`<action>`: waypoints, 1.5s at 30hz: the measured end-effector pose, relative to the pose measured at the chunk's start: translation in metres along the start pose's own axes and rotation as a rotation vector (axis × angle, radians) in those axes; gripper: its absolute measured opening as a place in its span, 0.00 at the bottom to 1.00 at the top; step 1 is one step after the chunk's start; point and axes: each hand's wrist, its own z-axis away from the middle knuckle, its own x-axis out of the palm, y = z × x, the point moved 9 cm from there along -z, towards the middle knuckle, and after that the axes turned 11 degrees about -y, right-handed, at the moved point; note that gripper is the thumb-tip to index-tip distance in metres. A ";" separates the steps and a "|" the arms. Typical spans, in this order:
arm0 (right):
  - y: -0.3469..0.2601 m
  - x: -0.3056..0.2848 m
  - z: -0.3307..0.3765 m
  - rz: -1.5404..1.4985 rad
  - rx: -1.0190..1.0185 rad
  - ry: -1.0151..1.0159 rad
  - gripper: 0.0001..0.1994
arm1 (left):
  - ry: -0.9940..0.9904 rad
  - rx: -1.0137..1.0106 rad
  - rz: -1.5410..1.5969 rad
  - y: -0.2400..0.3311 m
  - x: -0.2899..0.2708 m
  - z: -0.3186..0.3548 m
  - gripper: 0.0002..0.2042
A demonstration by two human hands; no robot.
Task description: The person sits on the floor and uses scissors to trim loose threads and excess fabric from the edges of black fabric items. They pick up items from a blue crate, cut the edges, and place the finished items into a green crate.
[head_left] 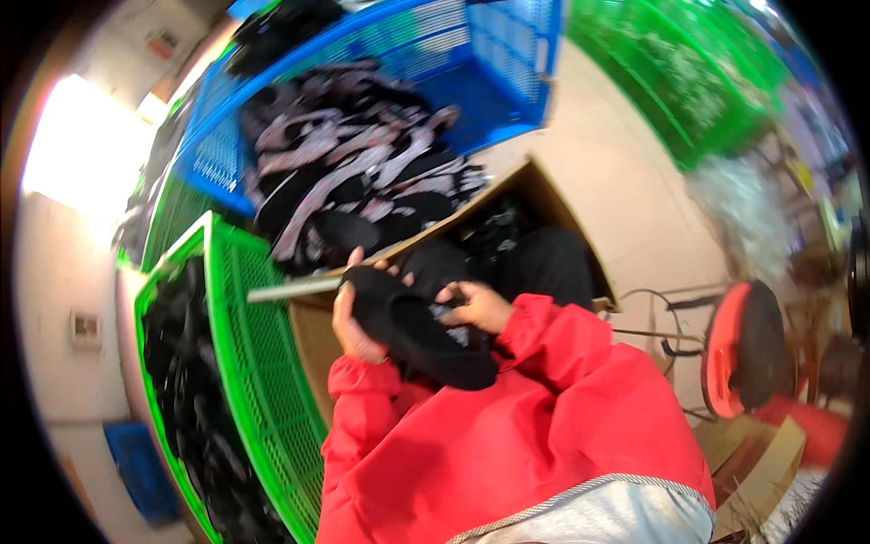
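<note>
Head view — both hands, left hand (355,319) and right hand (478,306), grip black slipper (419,328).

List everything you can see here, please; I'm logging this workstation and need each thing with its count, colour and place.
black slipper: one, black, held in both hands at centre
metal rod: one, grey, by the left hand
cardboard box: one, brown, in front of the person
blue crate: one, blue, upper centre, holding black and patterned footwear pieces
green crate: one, green, at left, filled with black pieces
second green crate: one, green, upper right
round stool: one, red and black, at right
red sleeves: two, red, lower centre
left hand: one, gripping the slipper
right hand: one, on the slipper
</note>
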 end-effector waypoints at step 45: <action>-0.063 -0.007 0.021 -0.253 -0.262 -0.148 0.07 | -0.156 -0.466 -1.203 0.037 -0.020 0.026 0.06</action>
